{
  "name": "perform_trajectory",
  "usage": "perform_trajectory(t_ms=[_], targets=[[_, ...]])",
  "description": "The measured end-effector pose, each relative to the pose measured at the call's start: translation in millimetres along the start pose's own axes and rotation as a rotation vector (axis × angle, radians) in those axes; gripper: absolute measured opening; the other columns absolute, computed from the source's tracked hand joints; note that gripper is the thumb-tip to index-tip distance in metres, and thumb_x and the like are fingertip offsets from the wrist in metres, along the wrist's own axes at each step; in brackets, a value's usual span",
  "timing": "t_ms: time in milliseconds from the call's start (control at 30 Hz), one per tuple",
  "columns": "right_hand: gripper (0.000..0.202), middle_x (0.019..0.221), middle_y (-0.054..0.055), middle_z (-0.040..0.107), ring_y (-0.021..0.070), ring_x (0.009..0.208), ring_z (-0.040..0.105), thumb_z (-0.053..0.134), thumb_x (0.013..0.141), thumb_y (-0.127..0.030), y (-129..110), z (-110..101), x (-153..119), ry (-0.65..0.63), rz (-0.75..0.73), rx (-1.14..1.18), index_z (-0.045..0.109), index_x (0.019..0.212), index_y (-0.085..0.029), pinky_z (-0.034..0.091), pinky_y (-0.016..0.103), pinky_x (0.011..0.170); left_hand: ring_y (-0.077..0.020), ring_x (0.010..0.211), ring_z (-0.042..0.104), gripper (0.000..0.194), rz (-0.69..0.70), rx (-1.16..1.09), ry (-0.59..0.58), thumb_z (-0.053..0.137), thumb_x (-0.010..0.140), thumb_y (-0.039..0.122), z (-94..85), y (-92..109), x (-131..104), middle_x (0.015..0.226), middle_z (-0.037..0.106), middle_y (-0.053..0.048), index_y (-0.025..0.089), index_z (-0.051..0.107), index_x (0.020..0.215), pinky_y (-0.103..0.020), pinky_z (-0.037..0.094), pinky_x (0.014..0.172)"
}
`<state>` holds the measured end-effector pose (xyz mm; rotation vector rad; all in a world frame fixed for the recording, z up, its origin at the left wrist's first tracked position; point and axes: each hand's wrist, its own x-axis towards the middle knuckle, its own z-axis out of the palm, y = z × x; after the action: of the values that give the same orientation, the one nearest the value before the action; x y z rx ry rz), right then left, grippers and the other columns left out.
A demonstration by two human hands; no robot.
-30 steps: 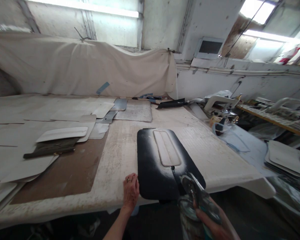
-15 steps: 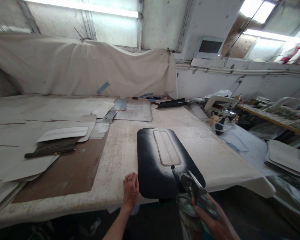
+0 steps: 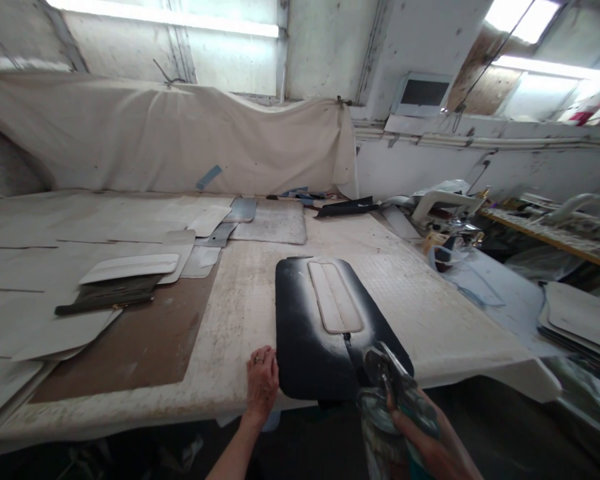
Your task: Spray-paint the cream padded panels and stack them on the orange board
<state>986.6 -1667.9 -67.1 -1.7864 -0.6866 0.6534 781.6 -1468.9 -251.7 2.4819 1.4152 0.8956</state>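
A black rounded panel (image 3: 305,360) lies at the front edge of the cloth-covered table. On it rests a pale oblong piece (image 3: 334,297), with whitish spray haze on the black around it. My left hand (image 3: 263,383) is at the panel's left edge, fingers curled and their tips partly hidden. In my right hand (image 3: 420,433) is a spray gun (image 3: 387,373) with a cup below, wrapped by the fingers over the panel's near right corner. The nozzle points toward the pale piece. A dark strip or tab runs from that piece toward the near edge.
Pale sheets (image 3: 105,223) overlap on the left, with a dark zippered piece (image 3: 110,293) and a brown board (image 3: 145,340) near them. A cloth (image 3: 205,133) hangs behind the table. To the right stand a sewing machine (image 3: 440,210) and stacked panels (image 3: 580,313).
The view has shifted slightly, so the whole scene sits a little further right. Both hands keep nearly the same places, the spray gun still in my right hand.
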Motion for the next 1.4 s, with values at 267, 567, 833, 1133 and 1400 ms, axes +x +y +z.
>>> perform_trajectory(t_ms=[267,567,833,1133,1400], targets=[[0.025,0.066,0.001,0.062,0.0181,0.065,0.057,0.063,0.063,-0.043,7,-15,6,0.006,-0.018,-0.012,0.059,0.07,-0.019,0.045,0.027,0.064,-0.0215,0.101,0.052,0.027,0.005,0.006,-0.003,0.041,0.083,0.016,1.7,-1,1,0.106,0.061,-0.007,0.02,0.058,0.102,-0.04,0.044,0.085],[0.025,0.067,0.002,0.064,0.0191,0.066,0.058,0.064,0.061,-0.041,13,-29,12,-0.02,0.007,-0.067,0.058,0.07,-0.019,0.044,0.027,0.063,-0.0216,0.1,0.053,0.026,0.003,0.01,0.001,0.041,0.083,0.017,0.5,2,1,0.106,0.061,-0.007,0.02,0.059,0.102,-0.04,0.044,0.084],[0.024,0.073,0.003,0.065,0.0217,0.073,0.058,0.064,0.062,-0.04,1,0,3,-0.043,0.014,-0.058,0.062,0.074,-0.02,0.045,0.031,0.069,-0.0212,0.099,0.053,0.025,-0.003,-0.037,0.038,0.04,0.083,0.017,-0.1,-2,-1,0.104,0.061,-0.007,0.019,0.059,0.1,-0.04,0.045,0.083],[0.017,0.072,0.001,0.058,0.0177,0.071,0.054,0.056,0.072,-0.034,-21,21,28,-0.289,-0.052,-0.115,0.057,0.076,-0.018,0.041,0.03,0.07,-0.0212,0.101,0.052,0.026,-0.001,-0.07,0.032,0.042,0.082,0.015,3.1,-8,-4,0.106,0.06,-0.007,0.02,0.059,0.101,-0.04,0.046,0.085],[0.008,0.06,-0.002,0.051,0.0137,0.06,0.045,0.053,0.064,-0.024,-62,46,75,-0.353,-0.109,-0.174,0.054,0.059,-0.018,0.035,0.027,0.06,-0.0195,0.099,0.055,0.027,0.026,-0.104,0.063,0.041,0.082,0.013,6.2,-11,-4,0.104,0.062,-0.006,0.02,0.059,0.101,-0.038,0.047,0.084]])
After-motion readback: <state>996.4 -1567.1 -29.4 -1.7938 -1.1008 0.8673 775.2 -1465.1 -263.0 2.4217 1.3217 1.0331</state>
